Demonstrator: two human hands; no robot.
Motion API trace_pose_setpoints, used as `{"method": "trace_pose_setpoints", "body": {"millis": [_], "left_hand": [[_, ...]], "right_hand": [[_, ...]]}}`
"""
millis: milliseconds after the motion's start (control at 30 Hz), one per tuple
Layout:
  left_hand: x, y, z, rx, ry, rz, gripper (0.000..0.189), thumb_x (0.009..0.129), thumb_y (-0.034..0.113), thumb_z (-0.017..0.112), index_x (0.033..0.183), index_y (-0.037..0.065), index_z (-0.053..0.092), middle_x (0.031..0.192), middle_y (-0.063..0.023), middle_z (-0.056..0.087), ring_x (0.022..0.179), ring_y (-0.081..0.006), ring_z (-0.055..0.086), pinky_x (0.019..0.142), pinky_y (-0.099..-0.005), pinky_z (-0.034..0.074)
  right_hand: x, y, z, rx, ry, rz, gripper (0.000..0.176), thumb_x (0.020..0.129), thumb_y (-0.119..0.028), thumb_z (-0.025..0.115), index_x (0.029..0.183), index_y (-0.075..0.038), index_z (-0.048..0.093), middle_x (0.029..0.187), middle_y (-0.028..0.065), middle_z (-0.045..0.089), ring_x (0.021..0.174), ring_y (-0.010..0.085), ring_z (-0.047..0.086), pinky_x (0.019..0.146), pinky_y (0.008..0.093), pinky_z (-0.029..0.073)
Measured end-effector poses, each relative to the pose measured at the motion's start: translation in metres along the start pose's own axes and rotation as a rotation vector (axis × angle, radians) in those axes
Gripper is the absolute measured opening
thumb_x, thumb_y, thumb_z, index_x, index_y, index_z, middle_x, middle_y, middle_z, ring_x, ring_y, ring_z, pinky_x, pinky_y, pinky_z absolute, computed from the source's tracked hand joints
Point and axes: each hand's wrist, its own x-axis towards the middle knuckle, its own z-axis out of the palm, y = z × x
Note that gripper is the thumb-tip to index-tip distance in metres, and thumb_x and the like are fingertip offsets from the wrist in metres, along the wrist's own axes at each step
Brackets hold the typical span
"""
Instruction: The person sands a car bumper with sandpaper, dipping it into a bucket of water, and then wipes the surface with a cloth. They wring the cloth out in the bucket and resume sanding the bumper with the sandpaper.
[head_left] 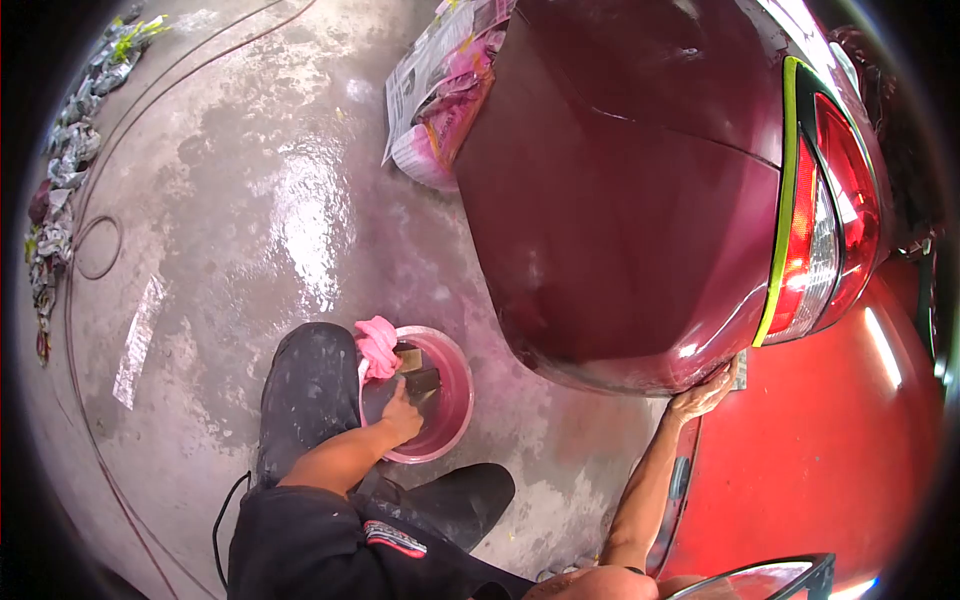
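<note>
Left hand [402, 412]: arm reaches forward and down, fingers curled.
Right hand [708, 392]: arm extended, palm flat, fingers spread.

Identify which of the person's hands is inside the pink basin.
The left hand, reaching into the pink basin; the right hand instead rests against the maroon bumper at its lower edge.
</note>
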Motion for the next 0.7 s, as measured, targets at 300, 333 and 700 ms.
{"method": "trace_pose_setpoints", "body": {"millis": [300,333,700], "left_hand": [[0.002,-0.011,-0.020,-0.741,-0.005,-0.023,0.038,0.097,0.036,0.045,0.115,0.013,0.069,0.115,-0.0168,0.068,0.112,-0.0356,0.062,0.091,-0.0497,0.046],[-0.004,-0.013,-0.039,-0.913,0.098,-0.047,0.039,0.097,0.037,0.046,0.114,0.010,0.068,0.112,-0.0203,0.067,0.110,-0.0379,0.062,0.088,-0.0480,0.048],[0.014,-0.060,-0.340,-0.634,1.884,-0.267,0.035,0.099,0.016,0.051,0.132,0.008,0.058,0.134,-0.0120,0.059,0.126,-0.0316,0.053,0.114,-0.0529,0.025]], "right_hand": [[0.003,0.007,0.000,0.138,-0.024,0.064,0.064,0.102,-0.048,0.034,0.139,0.003,0.046,0.142,0.0200,0.046,0.132,0.0322,0.044,0.111,0.0447,0.035],[0.001,0.010,0.002,0.185,-0.015,0.071,0.064,0.102,-0.047,0.034,0.139,0.003,0.046,0.143,0.0204,0.045,0.132,0.0326,0.044,0.111,0.0447,0.035],[-0.001,0.003,0.003,0.266,0.007,0.155,0.069,0.102,-0.049,0.035,0.151,-0.002,0.024,0.148,0.0204,0.038,0.134,0.0310,0.040,0.114,0.0430,0.030]]}}
